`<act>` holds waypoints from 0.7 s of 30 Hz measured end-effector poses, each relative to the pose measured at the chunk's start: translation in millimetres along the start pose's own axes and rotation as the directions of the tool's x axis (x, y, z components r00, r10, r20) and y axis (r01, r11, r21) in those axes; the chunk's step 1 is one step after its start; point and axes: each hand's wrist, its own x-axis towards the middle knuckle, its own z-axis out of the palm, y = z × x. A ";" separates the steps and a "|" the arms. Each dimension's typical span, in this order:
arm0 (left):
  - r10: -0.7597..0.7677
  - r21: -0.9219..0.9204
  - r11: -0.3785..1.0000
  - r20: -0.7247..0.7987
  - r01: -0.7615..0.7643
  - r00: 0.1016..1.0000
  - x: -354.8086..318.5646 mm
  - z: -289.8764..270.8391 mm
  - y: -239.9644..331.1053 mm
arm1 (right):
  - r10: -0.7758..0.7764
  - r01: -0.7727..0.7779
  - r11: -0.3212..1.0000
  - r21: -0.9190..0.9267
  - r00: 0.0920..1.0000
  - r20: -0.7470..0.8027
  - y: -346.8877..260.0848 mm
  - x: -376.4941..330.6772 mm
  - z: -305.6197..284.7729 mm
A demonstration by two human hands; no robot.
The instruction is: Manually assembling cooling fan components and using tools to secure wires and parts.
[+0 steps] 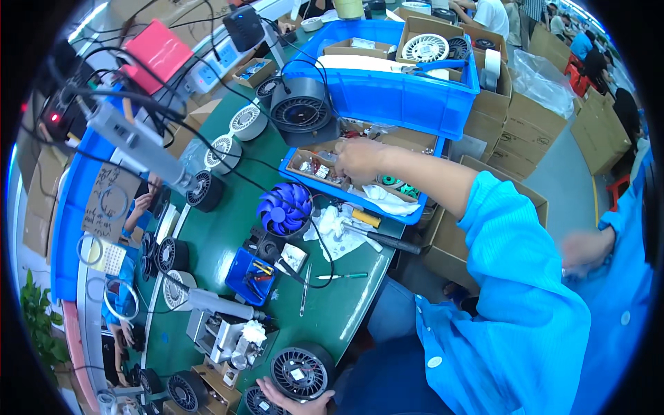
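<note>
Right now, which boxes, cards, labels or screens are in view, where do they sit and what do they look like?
Cardboard card: left bench edge, brown, handwritten.
Red flat box: top left, among cables.
Large blue bin: top centre, holds small cardboard boxes.
Blue tray: under the right hand, cardboard-lined.
Brown cartons: stacked right of the bin.
No screens visible.

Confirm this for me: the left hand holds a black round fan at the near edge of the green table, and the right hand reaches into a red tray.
Not quite. The tray is blue, not red; the head view shows it. The rest stands: the left hand holds the black round fan at the near edge of the green table, and the right hand reaches into that tray.
</note>
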 end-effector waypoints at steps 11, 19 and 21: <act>-0.087 -0.591 0.806 -0.155 -0.022 0.984 -15.3 37.0 -24.3 | 0.503 0.011 0.775 0.632 0.594 -0.628 -181.2 -158.4 63.8; -0.164 -0.508 0.853 -0.047 0.118 0.985 -26.2 35.8 -41.7 | 0.580 -0.316 0.796 0.516 0.156 -0.799 -138.3 -170.4 81.1; -0.153 -0.487 0.866 -0.042 0.113 0.987 -30.5 39.3 -50.2 | 0.942 0.014 0.317 0.948 -0.117 -0.313 -70.4 -156.6 83.1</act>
